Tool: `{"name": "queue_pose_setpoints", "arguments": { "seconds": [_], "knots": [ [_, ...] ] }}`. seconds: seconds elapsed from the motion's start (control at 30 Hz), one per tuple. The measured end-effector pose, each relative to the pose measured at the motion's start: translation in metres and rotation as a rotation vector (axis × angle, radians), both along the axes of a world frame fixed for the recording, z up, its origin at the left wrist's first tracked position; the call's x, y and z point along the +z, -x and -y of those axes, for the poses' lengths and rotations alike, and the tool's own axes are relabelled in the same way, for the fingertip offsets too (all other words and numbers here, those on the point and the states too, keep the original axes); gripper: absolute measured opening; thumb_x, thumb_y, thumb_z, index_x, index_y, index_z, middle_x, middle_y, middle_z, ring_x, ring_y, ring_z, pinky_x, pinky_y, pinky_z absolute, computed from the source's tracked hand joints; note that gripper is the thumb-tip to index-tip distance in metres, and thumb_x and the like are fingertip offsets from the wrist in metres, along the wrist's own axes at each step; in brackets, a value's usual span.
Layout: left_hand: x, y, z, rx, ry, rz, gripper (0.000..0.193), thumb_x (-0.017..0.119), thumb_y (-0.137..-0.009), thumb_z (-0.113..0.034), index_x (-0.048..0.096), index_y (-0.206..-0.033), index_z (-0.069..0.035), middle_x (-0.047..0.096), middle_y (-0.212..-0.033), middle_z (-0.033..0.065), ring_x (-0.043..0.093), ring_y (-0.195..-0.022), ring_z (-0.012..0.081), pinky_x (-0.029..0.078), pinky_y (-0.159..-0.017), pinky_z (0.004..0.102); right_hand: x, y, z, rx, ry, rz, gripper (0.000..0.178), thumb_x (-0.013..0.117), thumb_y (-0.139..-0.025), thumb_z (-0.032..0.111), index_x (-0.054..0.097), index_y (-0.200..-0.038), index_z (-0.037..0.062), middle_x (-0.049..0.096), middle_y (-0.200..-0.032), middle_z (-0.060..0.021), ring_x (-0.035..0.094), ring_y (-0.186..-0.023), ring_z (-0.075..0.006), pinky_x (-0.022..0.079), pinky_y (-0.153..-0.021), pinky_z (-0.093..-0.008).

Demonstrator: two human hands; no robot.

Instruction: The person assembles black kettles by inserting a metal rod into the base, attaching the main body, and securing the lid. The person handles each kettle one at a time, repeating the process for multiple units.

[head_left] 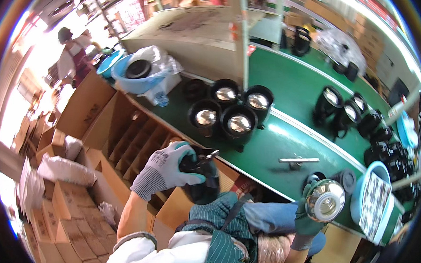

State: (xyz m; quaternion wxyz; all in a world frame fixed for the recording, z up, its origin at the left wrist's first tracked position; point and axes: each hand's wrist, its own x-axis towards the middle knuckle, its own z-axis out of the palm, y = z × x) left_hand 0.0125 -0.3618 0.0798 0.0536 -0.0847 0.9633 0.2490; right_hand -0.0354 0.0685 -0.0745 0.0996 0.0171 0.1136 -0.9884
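Observation:
My left hand (159, 170), in a white knit glove with teal fingertips, is closed around a dark, glossy jug (204, 184) with a small silvery part at its top. The jug is held above the open carton, near my lap. In my right hand (304, 223), gloved in dark green, is a shiny silver flask liner (322, 195), its round mouth facing up. Several black jugs (227, 140) with silvery domes showing in their openings stand ahead on the green workbench (286, 137). A T-shaped metal tool (298, 160) lies on the bench, beyond my right hand.
An open divided carton (138, 139) stands left of the bench, with flattened cardboard (75, 208) beside it. Blue basins (128, 81) sit at the far left. At right are another blue basin (387, 203) and more black jugs (343, 111). A person (73, 57) stands far left.

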Motion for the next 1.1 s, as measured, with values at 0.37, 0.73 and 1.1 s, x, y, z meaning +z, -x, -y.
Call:
{"name": "queue_pose_setpoints", "arguments": {
  "seconds": [0.37,0.73,1.1],
  "knots": [
    [0.058,-0.036,0.205,0.718,0.374,-0.296,0.064,0.09,-0.07,-0.044,0.062,-0.113,-0.006,0.072,-0.1,0.014,0.07,-0.092,0.0273,0.056,-0.084,0.0408,-0.058,-0.011,0.081,0.25,0.141,0.291,0.084,0.069,-0.084,0.06,0.05,-0.15,0.0112,0.049,-0.154,-0.0157,0.042,-0.143,-0.0378,0.037,-0.117,-0.0573],
    [0.033,0.097,0.337,0.4,0.415,-0.928,0.049,0.073,-0.095,-0.028,0.063,-0.138,-0.006,0.063,-0.136,0.0219,0.065,-0.121,0.0377,0.051,-0.104,0.042,-0.048,-0.006,0.146,0.29,-0.001,0.379,0.078,0.06,-0.09,0.063,0.05,-0.149,0.0134,0.052,-0.15,-0.0144,0.047,-0.139,-0.0352,0.038,-0.118,-0.0548],
    [-0.074,0.003,-0.025,-0.492,-0.368,-0.518,0.089,0.083,-0.076,-0.048,0.051,-0.15,-0.01,0.04,-0.158,0.0228,0.044,-0.141,0.0434,0.04,-0.116,0.053,-0.027,-0.03,0.196,0.261,-0.2,0.323,0.07,0.046,-0.101,0.067,0.049,-0.15,0.0166,0.055,-0.147,-0.0121,0.053,-0.134,-0.031,0.043,-0.115,-0.0521]
  ]
}}
